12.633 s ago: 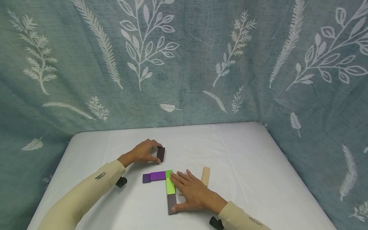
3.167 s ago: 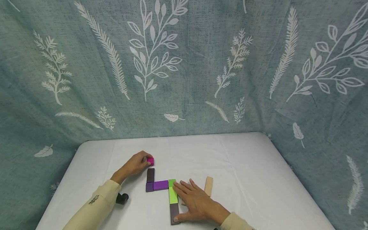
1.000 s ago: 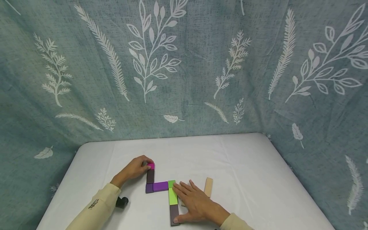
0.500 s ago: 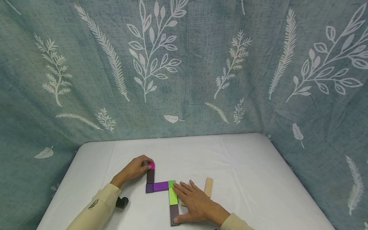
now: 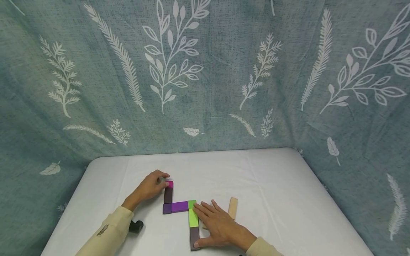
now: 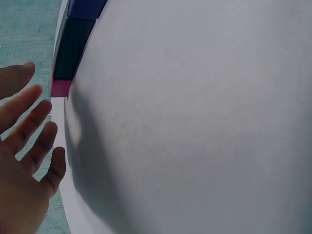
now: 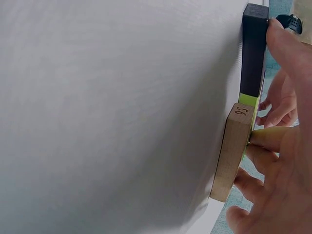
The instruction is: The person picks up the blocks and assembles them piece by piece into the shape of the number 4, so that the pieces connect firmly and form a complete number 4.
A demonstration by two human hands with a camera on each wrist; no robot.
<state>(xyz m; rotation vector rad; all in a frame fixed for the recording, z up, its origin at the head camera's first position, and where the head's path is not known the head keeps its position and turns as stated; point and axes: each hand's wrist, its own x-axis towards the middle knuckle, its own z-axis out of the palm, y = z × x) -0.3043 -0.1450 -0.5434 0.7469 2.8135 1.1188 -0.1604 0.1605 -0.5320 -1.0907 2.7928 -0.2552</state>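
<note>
My left hand hovers at a small magenta block, thumb by its edge and forefinger lifted off. In the left wrist view its fingers are spread and hold nothing. The magenta block ends a zigzag row: a dark brown block, a dark purple one, a purple one, a green one, a lime one and a dark grey one. My right hand lies spread, thumb on the dark grey block, fingertips by the lime and green blocks.
A plain wooden block sticks out beyond the right hand. A wooden block marked with a number shows beside the lime block in the right wrist view. Patterned curtain hangs behind the white-covered table.
The left hand brought the magenta block down against the dark brown block's far end, and has now loosened its fingers from it. Earlier it placed the dark brown block. The right hand stays put.
</note>
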